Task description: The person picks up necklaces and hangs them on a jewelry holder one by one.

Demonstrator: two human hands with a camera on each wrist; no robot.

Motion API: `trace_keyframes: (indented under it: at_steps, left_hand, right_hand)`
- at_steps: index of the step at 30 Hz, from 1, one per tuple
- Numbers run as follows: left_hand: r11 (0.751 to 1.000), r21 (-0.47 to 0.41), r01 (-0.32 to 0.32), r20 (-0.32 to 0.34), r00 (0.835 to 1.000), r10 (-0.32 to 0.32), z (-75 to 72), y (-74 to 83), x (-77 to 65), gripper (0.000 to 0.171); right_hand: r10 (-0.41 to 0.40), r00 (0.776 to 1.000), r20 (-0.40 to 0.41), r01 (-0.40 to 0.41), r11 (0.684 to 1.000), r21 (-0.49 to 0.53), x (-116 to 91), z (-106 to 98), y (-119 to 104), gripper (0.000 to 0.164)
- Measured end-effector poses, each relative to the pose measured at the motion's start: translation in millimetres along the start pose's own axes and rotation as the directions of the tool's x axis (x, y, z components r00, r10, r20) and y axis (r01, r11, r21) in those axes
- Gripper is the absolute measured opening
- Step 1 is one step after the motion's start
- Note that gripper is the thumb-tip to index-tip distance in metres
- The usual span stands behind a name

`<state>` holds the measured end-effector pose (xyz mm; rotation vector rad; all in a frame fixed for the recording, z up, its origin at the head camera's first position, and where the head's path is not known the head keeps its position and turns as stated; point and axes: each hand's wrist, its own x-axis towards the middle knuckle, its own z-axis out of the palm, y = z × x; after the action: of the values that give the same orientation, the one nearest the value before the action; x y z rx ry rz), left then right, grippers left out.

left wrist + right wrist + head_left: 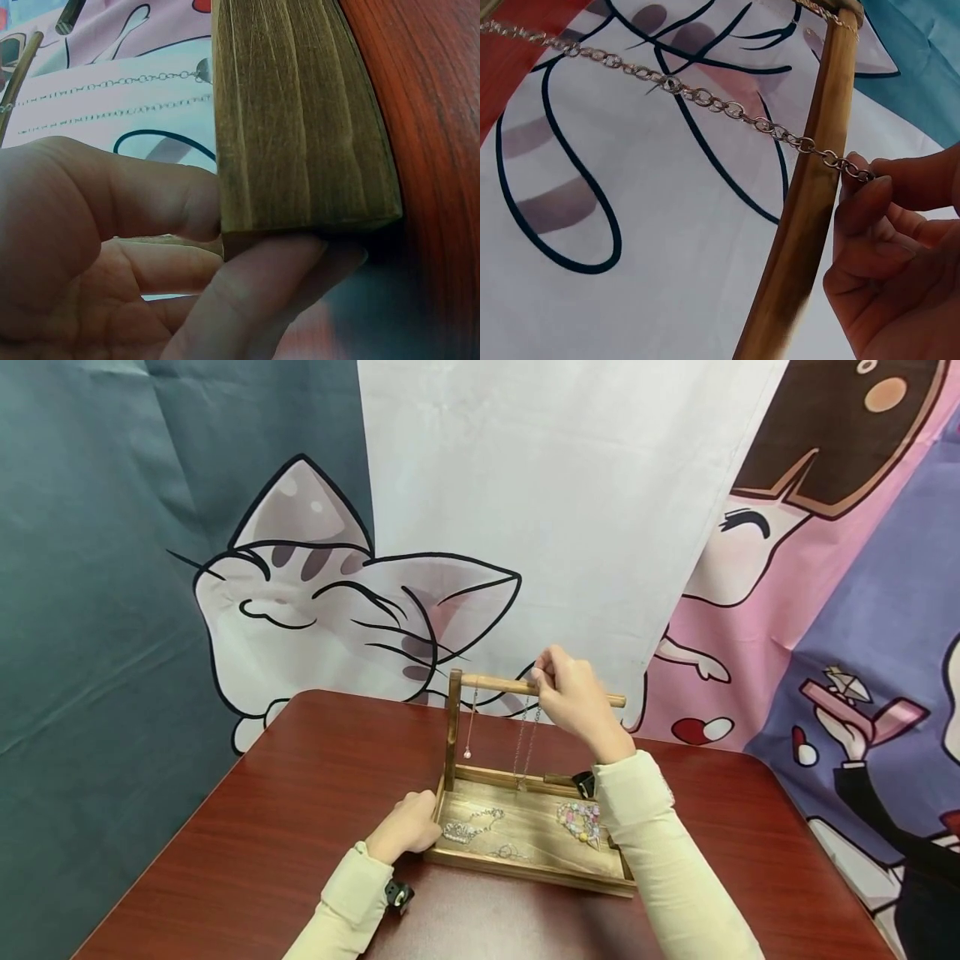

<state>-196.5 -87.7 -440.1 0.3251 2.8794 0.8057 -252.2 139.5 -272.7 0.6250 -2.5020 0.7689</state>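
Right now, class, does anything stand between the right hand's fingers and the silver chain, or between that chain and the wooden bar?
Nothing visible does. The fingers of the right hand pinch the silver chain directly, and it crosses the wooden bar with no other object between. The pendant necklace hangs apart, near the upright post.

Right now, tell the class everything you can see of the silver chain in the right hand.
The silver chain is a run of shiny oval links, apparently metal. The right hand pinches it beside the wooden bar, which the chain crosses, seemingly touching. Two strands hang towards the wooden tray, apparently ending in a silvery disc, partly hidden in the left wrist view.
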Motion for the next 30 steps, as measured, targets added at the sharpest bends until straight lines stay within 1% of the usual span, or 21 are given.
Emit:
trace_keyframes:
  at_steps: [5,13,17,23,30]
  left_hand:
    - [1.000,-0.003,-0.002,-0.001,1.000,0.002,-0.3,-0.5,-0.8,0.010]
    - [1.000,-0.009,-0.001,0.006,1.000,0.001,-0.3,-1.1,-1.1,0.011]
    - [1.000,0.004,0.006,0.004,1.000,-0.006,0.2,-0.6,-1.2,0.011]
    - [1.000,0.004,0.015,0.012,1.000,-0.015,0.9,-0.4,-0.1,0.011]
    - [1.000,0.002,0.020,0.018,1.000,-0.020,1.2,-0.6,1.2,0.011]
  right_hand:
    - [-0.021,1.000,0.009,0.021,0.999,-0.029,3.4,7.3,-7.9,0.005]
    - [0.006,1.000,0.028,-0.004,0.997,-0.084,8.0,16.0,-20.4,0.006]
    - [0.009,1.000,0.014,-0.007,0.994,-0.113,8.5,19.2,-23.3,0.008]
    - [-0.033,0.999,-0.016,0.029,0.985,-0.169,8.8,20.6,-25.1,0.009]
    - [-0.028,1.000,-0.013,0.026,0.986,-0.167,10.4,21.0,-26.2,0.008]
